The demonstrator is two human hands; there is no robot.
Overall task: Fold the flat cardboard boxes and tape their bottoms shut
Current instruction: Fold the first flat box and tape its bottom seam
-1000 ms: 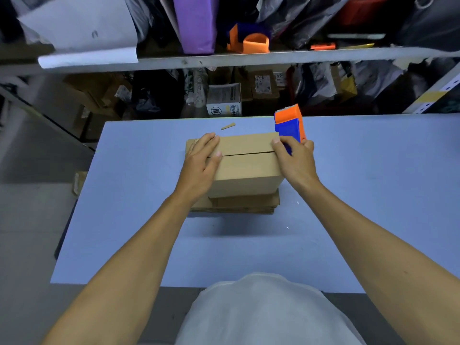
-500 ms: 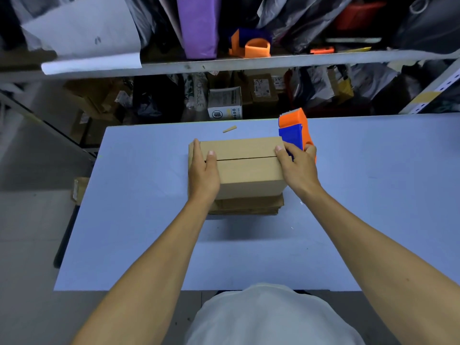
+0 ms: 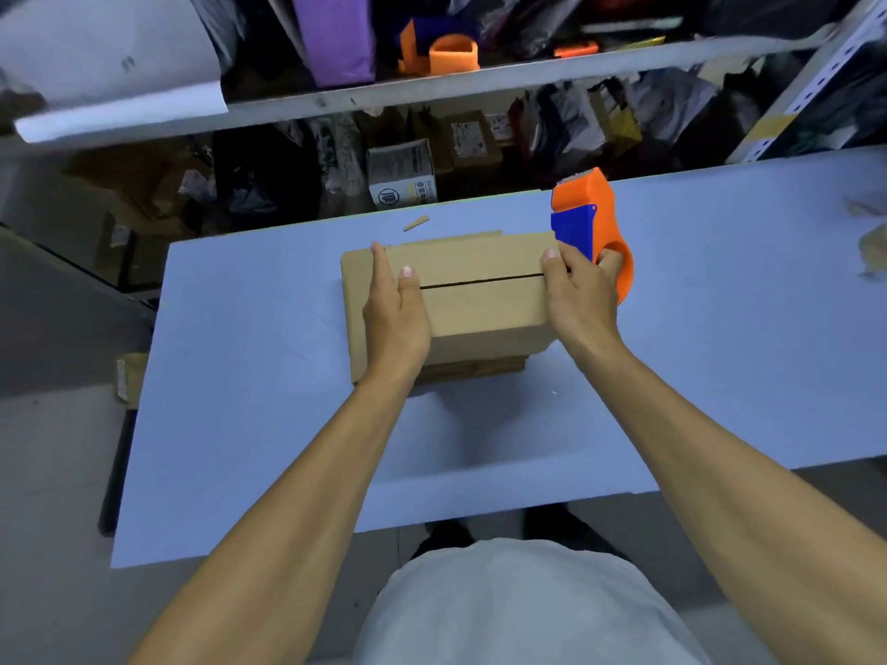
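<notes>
A folded brown cardboard box (image 3: 480,290) stands bottom-up on a stack of flat cardboard boxes (image 3: 475,369) on the blue table (image 3: 269,424). Its two bottom flaps meet along a dark seam across the middle. My left hand (image 3: 396,309) lies flat on the box's left end with straight fingers, the thumb near the seam. My right hand (image 3: 578,295) grips the handle of an orange and blue tape dispenser (image 3: 593,228) at the box's right end, thumb on the box top.
A small cardboard scrap (image 3: 415,223) lies on the table behind the box. Cluttered shelves (image 3: 432,84) with boxes and bags rise beyond the table's far edge. Crumpled brownish bits (image 3: 871,242) sit at the far right of the table.
My left hand slid to the box's left end and flattened there. The right hand and dispenser stayed at the right end.
</notes>
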